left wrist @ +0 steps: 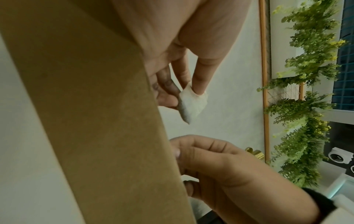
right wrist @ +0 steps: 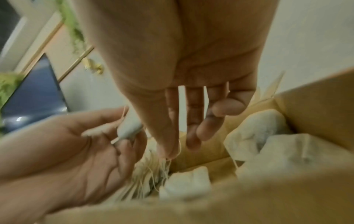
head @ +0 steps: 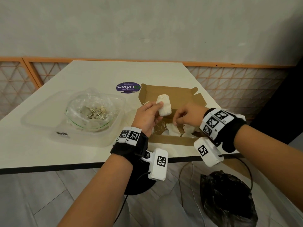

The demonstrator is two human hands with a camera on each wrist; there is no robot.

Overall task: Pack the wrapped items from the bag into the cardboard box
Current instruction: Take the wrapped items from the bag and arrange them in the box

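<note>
- Wrist cameras on black straps sit nearest the lens, one on each forearm.
- Left hand pinches a white packet between thumb and fingertips, holding it upright over the box's left part.
- In the left wrist view that packet hangs clear of the cardboard, thumb pressed into its top edge.
- Right hand hovers low over the box, fingers pointing down and loosely spread; thumb and forefinger meet on a thin string. Whether they truly grip it is hard to tell.
- Box lies open on the table near its front edge, flaps folded out.
- Inside: several packets already down, with a tangle of strings beside them.
- Left of the box, a clear tub holds the plastic bag, open, more packets and strings inside.
- Purple round sticker sits just behind the box.
- Table is pale with a dark edge.
- Black bag on the floor below right.
</note>
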